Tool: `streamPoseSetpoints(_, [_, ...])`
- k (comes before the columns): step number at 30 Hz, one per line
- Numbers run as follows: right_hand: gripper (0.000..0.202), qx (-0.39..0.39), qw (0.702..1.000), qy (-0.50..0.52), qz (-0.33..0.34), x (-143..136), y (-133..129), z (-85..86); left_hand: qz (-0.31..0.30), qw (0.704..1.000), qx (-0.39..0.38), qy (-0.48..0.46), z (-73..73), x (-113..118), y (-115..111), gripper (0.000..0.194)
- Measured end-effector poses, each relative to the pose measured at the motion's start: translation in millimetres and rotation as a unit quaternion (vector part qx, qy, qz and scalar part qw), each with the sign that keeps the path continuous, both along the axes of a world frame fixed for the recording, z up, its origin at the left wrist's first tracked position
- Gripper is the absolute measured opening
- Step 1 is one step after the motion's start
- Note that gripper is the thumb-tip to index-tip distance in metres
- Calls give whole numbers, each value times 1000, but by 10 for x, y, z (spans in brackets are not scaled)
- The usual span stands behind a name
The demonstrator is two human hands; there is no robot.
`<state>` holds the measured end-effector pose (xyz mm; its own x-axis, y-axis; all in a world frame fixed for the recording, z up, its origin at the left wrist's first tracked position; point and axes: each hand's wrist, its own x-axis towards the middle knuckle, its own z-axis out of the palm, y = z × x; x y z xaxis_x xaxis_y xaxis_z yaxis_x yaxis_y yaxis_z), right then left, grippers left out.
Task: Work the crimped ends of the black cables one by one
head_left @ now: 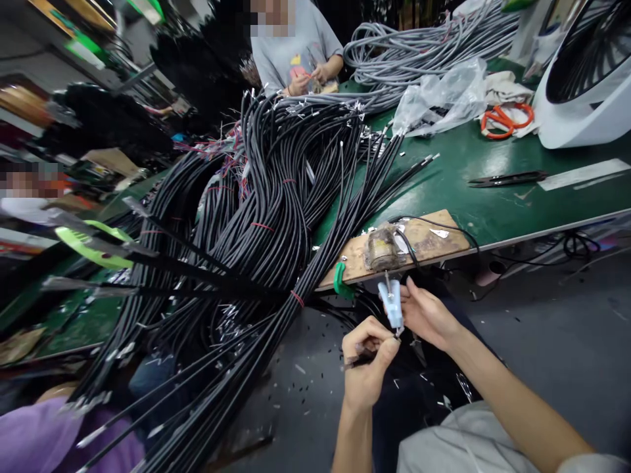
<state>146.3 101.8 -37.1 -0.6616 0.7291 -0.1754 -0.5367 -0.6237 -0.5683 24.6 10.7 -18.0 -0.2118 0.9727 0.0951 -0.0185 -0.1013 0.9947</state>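
My left hand [367, 358] is closed in a pinch on the end of a black cable, just below a light blue clip [392, 305]. White wire tips show at the fingertips. The clip sits on a thin metal shaft that juts from a small, grimy motor [380, 249]. At the clip's right side is my right hand [426, 314], its fingers reaching behind the clip and closed on it; the clip partly hides them. The motor is mounted on a wooden board [444, 226] at the table's edge, with a green clamp [341, 281] beside it.
Large bundles of black cables [276, 177] cover the table's left side and hang over its edge. Farther back lie grey cable coils [384, 56], a plastic bag [444, 95], orange-handled scissors [507, 123], snips [510, 179] and a white fan [576, 85]. A co-worker [300, 49] sits opposite.
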Motion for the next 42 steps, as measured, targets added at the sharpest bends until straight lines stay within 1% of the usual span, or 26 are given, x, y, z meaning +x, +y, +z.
streamPoseSetpoints(3, [37, 57, 993, -89, -49, 199, -11, -163, -10, 1000, -9, -7, -13, -25, -60, 27])
streamPoseSetpoints(4, [33, 87, 985, -132, -69, 271, -27, -178, -26, 999, -24, -19, -18, -26, -74, 29])
streamPoseSetpoints(6, [26, 163, 956, -220, -102, 391, -82, -130, -70, 994, -69, -45, -21, -12, -81, 33])
streamPoseSetpoints(8, [21, 276, 915, -277, -102, 451, -168, 6, -102, 986, -123, -52, -14, 28, -60, 35])
streamPoseSetpoints(10, [14, 415, 857, -298, -72, 442, -268, 175, -100, 980, -168, -28, -1, 82, -25, 31])
streamPoseSetpoints(11, [10, 473, 825, -302, -64, 418, -313, 249, -94, 979, -180, -13, 4, 107, -13, 28])
streamPoseSetpoints(12, [6, 513, 798, -308, -69, 386, -349, 306, -84, 979, -184, -1, 8, 128, -8, 27])
streamPoseSetpoints(13, [3, 533, 779, -317, -87, 351, -375, 342, -72, 981, -181, 4, 9, 143, -12, 26])
streamPoseSetpoints(15, [12, 530, 765, -340, -137, 284, -396, 349, -49, 985, -163, -7, 4, 156, -49, 24])
streamPoseSetpoints(17, [20, 512, 761, -357, -179, 230, -400, 293, -23, 989, -145, -21, -9, 162, -109, 22])
streamPoseSetpoints(19, [26, 508, 745, -372, -222, 182, -418, 217, -1, 990, -137, -18, -22, 179, -167, 23])
streamPoseSetpoints(21, [27, 500, 729, -380, -273, 134, -464, 157, 16, 990, -140, -19, -26, 215, -204, 25])
streamPoseSetpoints(22, [25, 485, 735, -375, -290, 110, -492, 138, 21, 989, -142, -27, -24, 238, -212, 26])
streamPoseSetpoints(23, [23, 461, 755, -361, -295, 88, -520, 126, 27, 989, -143, -38, -19, 261, -215, 28])
streamPoseSetpoints(24, [22, 426, 788, -338, -289, 68, -545, 119, 34, 988, -142, -49, -13, 283, -213, 29])
streamPoseSetpoints(25, [21, 383, 827, -307, -275, 50, -565, 116, 41, 988, -140, -56, -7, 302, -208, 31])
streamPoseSetpoints(27, [23, 269, 907, -227, -229, 19, -584, 114, 50, 989, -129, -60, 4, 328, -198, 32])
streamPoseSetpoints(28, [25, 205, 940, -185, -199, 8, -584, 110, 49, 990, -123, -57, 8, 333, -194, 32])
streamPoseSetpoints(29, [27, 142, 965, -145, -167, -1, -579, 104, 46, 991, -117, -53, 12, 332, -192, 31])
streamPoseSetpoints(30, [28, 88, 981, -109, -135, -6, -570, 95, 40, 992, -111, -48, 16, 325, -191, 31])
streamPoseSetpoints(32, [31, 24, 995, -60, -79, -1, -548, 66, 22, 994, -101, -34, 28, 292, -195, 33])
streamPoseSetpoints(34, [33, 32, 997, -47, -51, 27, -526, 32, -11, 995, -94, -19, 47, 243, -202, 35])
streamPoseSetpoints(36, [33, 85, 993, -66, -54, 80, -505, 13, -44, 994, -97, -19, 68, 189, -209, 37])
streamPoseSetpoints(38, [31, 154, 981, -90, -71, 149, -479, 26, -63, 991, -116, -36, 83, 143, -215, 37])
streamPoseSetpoints(40, [26, 232, 962, -119, -82, 215, -445, 70, -69, 985, -145, -62, 87, 112, -220, 37])
streamPoseSetpoints(42, [20, 292, 942, -146, -83, 248, -418, 120, -82, 979, -166, -87, 79, 97, -226, 38])
